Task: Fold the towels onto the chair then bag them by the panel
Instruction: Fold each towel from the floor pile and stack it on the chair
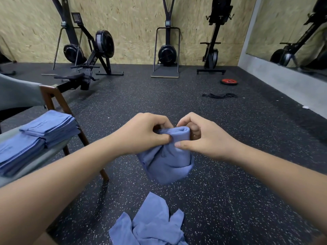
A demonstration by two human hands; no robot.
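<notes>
A blue towel [168,160] hangs folded in the air at the middle of the view. My left hand [143,133] pinches its top edge on the left, and my right hand [198,137] pinches the same edge on the right, thumbs toward me. Below, on the floor near me, loose blue towels [152,225] lie crumpled. At the left, two stacks of folded blue towels [51,127] rest on the grey seat of a wooden chair [58,101].
Rowing machines [92,55] and a ski machine [166,53] stand along the chipboard wall at the back. A red weight plate [229,81] and a black band [219,95] lie on the dark rubber floor at the right. A mirror [292,36] lines the right wall.
</notes>
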